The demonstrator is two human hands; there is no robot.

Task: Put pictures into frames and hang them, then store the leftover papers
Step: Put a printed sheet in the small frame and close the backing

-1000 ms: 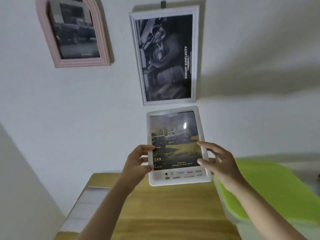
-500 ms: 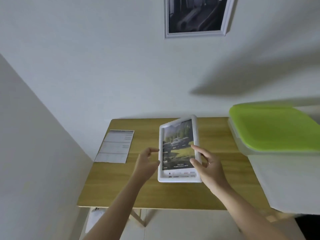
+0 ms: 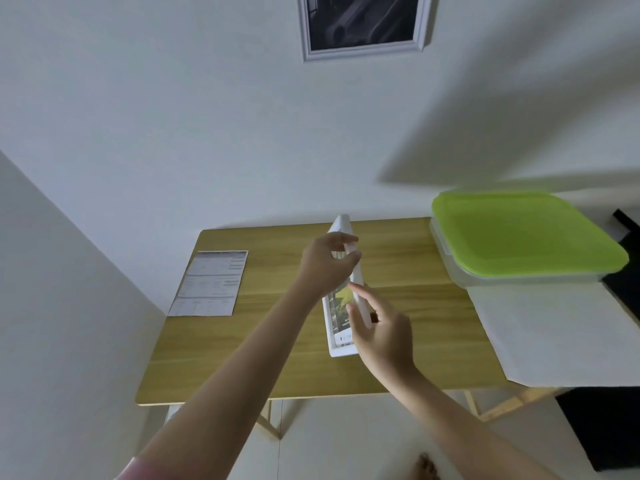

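A white picture frame [image 3: 341, 336] with a green truck picture in it is held above the wooden table [image 3: 284, 358], turned almost edge-on to me. My left hand [image 3: 323, 268] grips its upper part from the left. My right hand [image 3: 379, 332] holds its right edge lower down, fingers spread along it. On the wall above hangs a white-framed dark picture [image 3: 363, 26], cut off by the top of the view. A printed paper sheet [image 3: 211, 284] lies flat on the table's left side.
A clear storage box with a green lid [image 3: 523, 233] sits at the table's right end on a white sheet [image 3: 550, 330] that overhangs the edge. The table stands against the wall, with a side wall at left. A bare foot [image 3: 427, 467] shows on the floor below.
The frame has come down from the wall to over the table and has been rotated from facing me to nearly edge-on. My view has tilted downward; the pink arched frame is out of sight.
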